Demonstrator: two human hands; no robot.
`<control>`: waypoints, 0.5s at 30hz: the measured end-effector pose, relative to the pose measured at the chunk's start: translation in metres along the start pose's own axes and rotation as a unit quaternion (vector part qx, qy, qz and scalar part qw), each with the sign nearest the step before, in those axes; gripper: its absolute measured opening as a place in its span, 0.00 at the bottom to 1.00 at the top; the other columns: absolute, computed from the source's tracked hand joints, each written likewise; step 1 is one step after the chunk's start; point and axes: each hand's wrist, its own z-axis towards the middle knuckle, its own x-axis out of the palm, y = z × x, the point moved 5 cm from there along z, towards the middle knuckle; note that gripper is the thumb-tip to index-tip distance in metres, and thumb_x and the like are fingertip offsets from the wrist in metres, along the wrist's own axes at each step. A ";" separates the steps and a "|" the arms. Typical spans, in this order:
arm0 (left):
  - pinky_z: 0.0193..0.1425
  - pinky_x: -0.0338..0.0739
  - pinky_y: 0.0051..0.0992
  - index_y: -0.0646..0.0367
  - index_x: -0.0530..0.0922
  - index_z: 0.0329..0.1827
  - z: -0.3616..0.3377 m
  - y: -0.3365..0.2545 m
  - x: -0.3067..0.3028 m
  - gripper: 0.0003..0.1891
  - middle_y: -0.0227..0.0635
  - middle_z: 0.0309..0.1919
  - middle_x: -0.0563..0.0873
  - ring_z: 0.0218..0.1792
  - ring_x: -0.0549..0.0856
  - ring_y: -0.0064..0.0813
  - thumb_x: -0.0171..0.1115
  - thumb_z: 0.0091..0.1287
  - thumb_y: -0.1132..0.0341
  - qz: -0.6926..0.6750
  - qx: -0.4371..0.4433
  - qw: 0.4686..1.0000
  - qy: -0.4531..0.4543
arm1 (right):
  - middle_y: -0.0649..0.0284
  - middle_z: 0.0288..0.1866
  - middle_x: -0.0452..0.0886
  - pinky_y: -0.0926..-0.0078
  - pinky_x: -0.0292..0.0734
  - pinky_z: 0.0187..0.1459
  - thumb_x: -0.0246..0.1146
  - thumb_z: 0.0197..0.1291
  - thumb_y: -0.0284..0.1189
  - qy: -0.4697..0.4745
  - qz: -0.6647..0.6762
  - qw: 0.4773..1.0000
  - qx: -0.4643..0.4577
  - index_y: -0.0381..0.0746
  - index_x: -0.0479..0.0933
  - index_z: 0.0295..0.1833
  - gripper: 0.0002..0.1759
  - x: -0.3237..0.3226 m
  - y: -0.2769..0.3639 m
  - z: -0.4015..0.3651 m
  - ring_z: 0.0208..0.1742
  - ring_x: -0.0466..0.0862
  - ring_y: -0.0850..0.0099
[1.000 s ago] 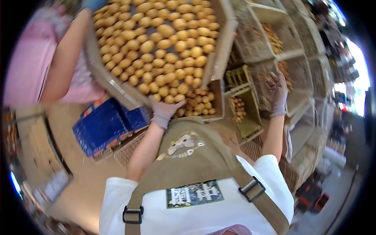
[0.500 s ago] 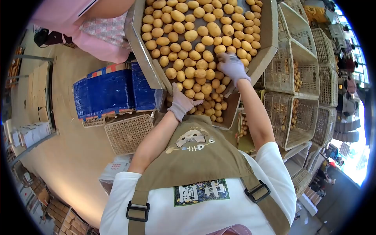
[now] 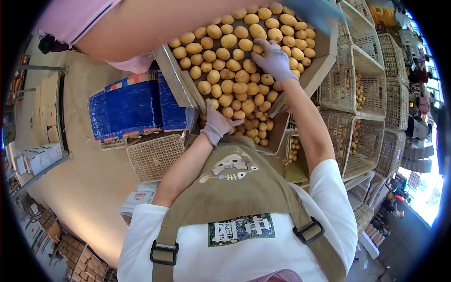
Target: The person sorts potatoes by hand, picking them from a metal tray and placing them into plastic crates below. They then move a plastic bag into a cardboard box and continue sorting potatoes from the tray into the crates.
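Observation:
Round yellow-brown fruits or potatoes (image 3: 229,41) are spread over a tray with raised wooden-looking sides (image 3: 314,75) and crowd together at its narrow near end. My left hand (image 3: 217,123), in a pale glove, rests at the near left edge of the tray, fingers apart, one pointing right across the nearest pieces; it holds nothing visible. My right hand (image 3: 273,60), also gloved, reaches over the pieces at the right middle, fingers spread and fingertips touching some of them. A co-worker's bare arm (image 3: 155,28) stretches across the tray's far side, ending in a blurred blue glove (image 3: 319,11).
Stacked plastic crates (image 3: 369,89), some holding similar pieces, stand on the right. At the left are a blue-wrapped box (image 3: 124,108) and an upturned-looking crate (image 3: 156,157). A white box (image 3: 137,199) sits below them. Shelving (image 3: 42,174) stands at the far left.
My right hand has moved slightly up and left over the pieces, its fingers now more spread. The co-worker's arm has swung across the far side. My left hand stays put.

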 end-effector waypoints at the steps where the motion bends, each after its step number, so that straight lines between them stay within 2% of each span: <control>1: 0.73 0.50 0.74 0.44 0.51 0.83 -0.001 -0.001 0.001 0.47 0.36 0.82 0.55 0.81 0.54 0.51 0.39 0.66 0.26 0.008 0.002 1.000 -0.007 | 0.56 0.56 0.81 0.56 0.79 0.55 0.67 0.60 0.45 -0.051 0.042 0.996 -0.063 0.51 0.75 0.64 0.27 -0.016 0.006 -0.016 0.56 0.82 0.53; 2: 0.73 0.50 0.74 0.43 0.51 0.83 -0.001 -0.002 0.001 0.47 0.36 0.82 0.55 0.81 0.54 0.51 0.39 0.66 0.26 0.015 0.004 1.000 -0.012 | 0.57 0.53 0.83 0.56 0.79 0.52 0.69 0.58 0.44 -0.098 0.034 0.987 -0.124 0.50 0.78 0.61 0.25 -0.032 0.005 -0.034 0.52 0.83 0.53; 3: 0.73 0.50 0.74 0.43 0.51 0.83 -0.003 -0.001 0.002 0.47 0.35 0.82 0.55 0.81 0.54 0.50 0.39 0.66 0.26 0.019 0.006 1.000 -0.020 | 0.59 0.48 0.85 0.57 0.80 0.49 0.70 0.57 0.42 -0.163 -0.031 0.965 -0.205 0.50 0.82 0.55 0.21 -0.047 -0.011 -0.049 0.48 0.85 0.54; 4: 0.73 0.50 0.74 0.43 0.51 0.84 -0.004 0.000 0.003 0.46 0.35 0.83 0.54 0.81 0.54 0.50 0.38 0.67 0.26 0.018 0.008 1.000 -0.020 | 0.60 0.44 0.87 0.58 0.80 0.46 0.72 0.54 0.40 -0.235 -0.033 0.936 -0.261 0.48 0.84 0.52 0.20 -0.077 -0.012 -0.064 0.44 0.86 0.57; 5: 0.73 0.50 0.75 0.42 0.51 0.84 -0.005 0.000 0.005 0.46 0.34 0.83 0.54 0.81 0.54 0.50 0.37 0.67 0.26 0.019 0.011 1.000 -0.020 | 0.62 0.40 0.87 0.61 0.81 0.44 0.74 0.53 0.36 -0.295 -0.028 0.928 -0.225 0.45 0.84 0.51 0.19 -0.102 -0.027 -0.075 0.42 0.86 0.60; 6: 0.73 0.49 0.75 0.42 0.51 0.84 -0.006 -0.001 0.008 0.46 0.34 0.83 0.54 0.82 0.54 0.50 0.37 0.68 0.27 0.022 0.014 0.999 -0.020 | 0.59 0.42 0.86 0.65 0.81 0.44 0.73 0.54 0.29 -0.310 0.053 0.923 -0.219 0.39 0.83 0.52 0.19 -0.116 -0.061 -0.083 0.41 0.86 0.62; 8: 0.73 0.49 0.76 0.42 0.49 0.84 -0.007 -0.001 0.011 0.46 0.35 0.83 0.52 0.81 0.54 0.49 0.36 0.68 0.26 0.017 0.018 0.999 -0.032 | 0.51 0.50 0.85 0.69 0.81 0.50 0.70 0.58 0.25 -0.363 0.044 0.906 -0.211 0.31 0.78 0.60 0.24 -0.161 -0.045 -0.108 0.48 0.85 0.62; 10: 0.72 0.50 0.77 0.43 0.49 0.83 -0.008 -0.001 0.013 0.46 0.35 0.82 0.52 0.81 0.56 0.49 0.37 0.68 0.26 0.001 0.019 0.999 -0.047 | 0.52 0.53 0.85 0.66 0.81 0.53 0.70 0.57 0.25 -0.357 0.090 0.903 -0.221 0.30 0.77 0.63 0.27 -0.172 -0.043 -0.131 0.53 0.84 0.59; 11: 0.76 0.55 0.68 0.49 0.52 0.80 -0.008 -0.002 0.007 0.46 0.37 0.81 0.54 0.78 0.60 0.46 0.56 0.67 0.34 0.041 0.041 0.998 0.010 | 0.52 0.53 0.85 0.64 0.80 0.54 0.70 0.55 0.25 -0.348 0.064 0.904 -0.240 0.32 0.78 0.62 0.27 -0.170 -0.039 -0.136 0.53 0.84 0.58; 13: 0.75 0.54 0.65 0.47 0.53 0.79 0.001 0.000 -0.003 0.44 0.35 0.81 0.55 0.79 0.56 0.46 0.54 0.64 0.36 -0.122 0.004 0.969 0.215 | 0.53 0.54 0.85 0.60 0.78 0.57 0.72 0.51 0.27 -0.343 -0.018 0.904 -0.256 0.36 0.81 0.61 0.28 -0.166 -0.024 -0.149 0.54 0.84 0.55; 14: 0.74 0.50 0.70 0.43 0.52 0.81 0.005 -0.001 -0.008 0.44 0.33 0.82 0.53 0.81 0.53 0.47 0.45 0.66 0.32 -0.229 -0.052 0.934 0.268 | 0.54 0.54 0.85 0.61 0.78 0.56 0.73 0.50 0.31 -0.343 -0.051 0.904 -0.251 0.39 0.82 0.59 0.27 -0.162 -0.014 -0.155 0.54 0.84 0.55; 15: 0.73 0.45 0.76 0.40 0.51 0.83 0.007 -0.002 -0.012 0.44 0.32 0.83 0.52 0.82 0.50 0.48 0.35 0.68 0.27 -0.325 -0.118 0.886 0.310 | 0.57 0.53 0.85 0.60 0.78 0.55 0.73 0.49 0.33 -0.303 -0.046 0.915 -0.263 0.41 0.82 0.59 0.28 -0.155 -0.013 -0.157 0.53 0.84 0.55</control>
